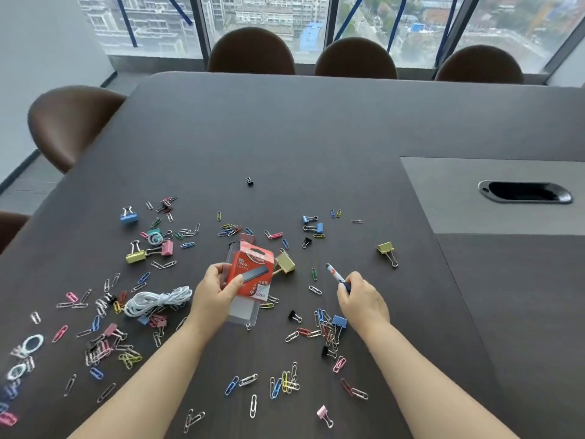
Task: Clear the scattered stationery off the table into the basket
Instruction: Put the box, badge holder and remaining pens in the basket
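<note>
A: How far along is the clearing?

B: Barely begun, I'd judge. The dark table [316, 128] is littered, and no basket shows anywhere in this view, so I can't say where things will go.

A: Start from the left edge.

B: Near the left edge, hair ties [31, 343] lie among heaps of paper clips [98, 350]. Further in sit a blue binder clip [129, 216], a yellow binder clip [135, 253] and a pink binder clip [166, 247], with a coiled white cord [158, 300] nearer the front edge.

A: And the hands?

B: The left hand [217, 291] is closed on a red staple pack [251, 274], thumb across its face, fingers behind, the pack raised above the table's middle. A gold binder clip [286, 262] lies just beside it. The right hand [361, 299] pinches a pen [337, 275], its tip pointing away toward the far edge.

A: Further right?

B: More paper clips around a small blue binder clip [339, 321], another gold binder clip [386, 251] toward the right, and a lone black binder clip [249, 181] well apart near the middle. The grey inset panel [474, 198] with its cable slot [525, 192] is bare.

A: Any writing?

B: The pack reads "Maped" and "24/6". There's smaller print below; I make out what looks like "2000", the rest too small to tell.

A: So what's left?

B: Nearly everything: only those two items are in hand.
</note>
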A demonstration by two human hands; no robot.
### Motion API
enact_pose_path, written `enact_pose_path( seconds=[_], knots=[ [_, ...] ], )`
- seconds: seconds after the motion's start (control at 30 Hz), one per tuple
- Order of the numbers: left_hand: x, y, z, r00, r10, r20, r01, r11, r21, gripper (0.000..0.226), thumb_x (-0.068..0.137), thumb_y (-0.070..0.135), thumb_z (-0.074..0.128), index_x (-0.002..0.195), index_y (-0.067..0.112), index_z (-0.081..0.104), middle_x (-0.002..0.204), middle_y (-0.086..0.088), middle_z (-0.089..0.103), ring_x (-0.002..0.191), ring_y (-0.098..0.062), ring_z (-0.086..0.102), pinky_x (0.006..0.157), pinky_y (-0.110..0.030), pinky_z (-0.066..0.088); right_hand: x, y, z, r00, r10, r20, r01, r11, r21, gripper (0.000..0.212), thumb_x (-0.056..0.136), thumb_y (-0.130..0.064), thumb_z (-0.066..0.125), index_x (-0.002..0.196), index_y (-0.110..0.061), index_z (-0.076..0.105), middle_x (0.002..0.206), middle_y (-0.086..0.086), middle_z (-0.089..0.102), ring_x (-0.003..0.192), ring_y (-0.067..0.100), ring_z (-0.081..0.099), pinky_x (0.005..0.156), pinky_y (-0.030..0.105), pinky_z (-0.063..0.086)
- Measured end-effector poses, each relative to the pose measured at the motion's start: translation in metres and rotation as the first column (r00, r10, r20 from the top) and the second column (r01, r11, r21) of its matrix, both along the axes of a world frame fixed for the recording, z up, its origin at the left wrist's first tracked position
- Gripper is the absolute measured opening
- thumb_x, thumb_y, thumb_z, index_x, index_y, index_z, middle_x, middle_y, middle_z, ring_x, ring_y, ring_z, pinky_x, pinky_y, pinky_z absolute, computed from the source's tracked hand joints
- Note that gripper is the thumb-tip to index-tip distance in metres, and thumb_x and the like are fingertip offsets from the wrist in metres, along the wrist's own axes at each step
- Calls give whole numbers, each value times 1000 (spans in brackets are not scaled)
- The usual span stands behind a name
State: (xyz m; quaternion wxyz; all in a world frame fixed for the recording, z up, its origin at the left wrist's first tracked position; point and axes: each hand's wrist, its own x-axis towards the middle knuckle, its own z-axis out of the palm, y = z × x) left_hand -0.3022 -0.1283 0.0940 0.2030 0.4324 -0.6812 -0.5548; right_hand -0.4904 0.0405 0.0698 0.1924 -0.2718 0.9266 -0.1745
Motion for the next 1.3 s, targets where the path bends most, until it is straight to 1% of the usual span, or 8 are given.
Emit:
enact_pose_path(
  seconds=[0.17, 0.5, 0.57, 0.67, 0.83, 1.0, 1.13, 1.3],
  knots=[
    [102, -5, 29, 993, 106, -58, -106, 994, 4, 23, 92, 9, 50, 112, 18, 44, 109, -9, 60, 93, -19, 61, 82, -35, 50, 74, -16, 26, 990, 136, -27, -138, 987, -83, 18, 95, -31, 39, 83, -18, 41, 76, 0, 54, 70, 24, 49, 58, 31, 36],
    [349, -49, 95, 893, 450, -3, -386, 764, -517, 21, 92, 16, 50, 112, 10, 50, 96, -2, 59, 81, -15, 57, 64, -11, 38, 275, -133, 56, 921, 388, -34, -383, 886, -263, 19, 94, -30, 45, 93, -12, 52, 89, 8, 66, 87, 31, 58, 66, 34, 39],
    [394, -66, 100, 875, 481, 46, -362, 716, -597, 22, 91, 17, 50, 112, 8, 51, 94, 0, 57, 79, -15, 54, 61, -10, 36, 316, -157, 63, 906, 421, -39, -413, 863, -292, 20, 94, -31, 45, 93, -12, 53, 87, 7, 65, 88, 30, 59, 68, 35, 41],
    [445, -98, 80, 834, 448, 322, -245, 824, -512, 27, 91, 22, 53, 116, 11, 54, 98, -5, 63, 87, -23, 59, 66, -27, 42, 369, -186, 71, 887, 456, -77, -453, 824, -341, 20, 94, -31, 45, 94, -12, 52, 85, 7, 65, 86, 31, 59, 67, 36, 40],
    [469, -122, 33, 682, 65, 728, 140, 966, -218, 25, 92, 29, 49, 113, 17, 53, 108, -3, 63, 99, -20, 58, 81, -29, 43, 418, -211, 77, 894, 429, -130, -444, 806, -393, 19, 94, -30, 45, 94, -12, 51, 80, 8, 63, 81, 33, 59, 65, 37, 40],
    [475, -128, 33, 586, 53, 809, 335, 893, -301, 20, 94, 29, 45, 106, 14, 52, 105, -1, 57, 96, -20, 56, 79, -34, 48, 440, -224, 90, 871, 460, -174, -490, 780, -389, 13, 90, -20, 49, 99, -13, 54, 89, 5, 65, 79, 27, 57, 64, 31, 37],
    [499, -129, 42, 786, 268, 558, 328, 583, -743, 24, 64, 19, 79, 84, 16, 66, 77, 3, 62, 67, -17, 58, 49, -27, 52, 465, -240, 95, 734, 653, -186, -675, 668, -313, 25, 85, -18, 53, 110, -19, 58, 102, -1, 65, 84, 18, 55, 72, 29, 44],
    [524, -140, 30, 717, 330, 614, 136, 797, -588, 45, 85, 29, 58, 126, 13, 48, 120, -6, 52, 103, -25, 52, 81, -36, 48, 492, -262, 81, 566, 798, -208, -822, 564, -78, 36, 89, -18, 48, 123, -30, 53, 132, -8, 50, 128, 17, 34, 109, 36, 25]
  ],
)
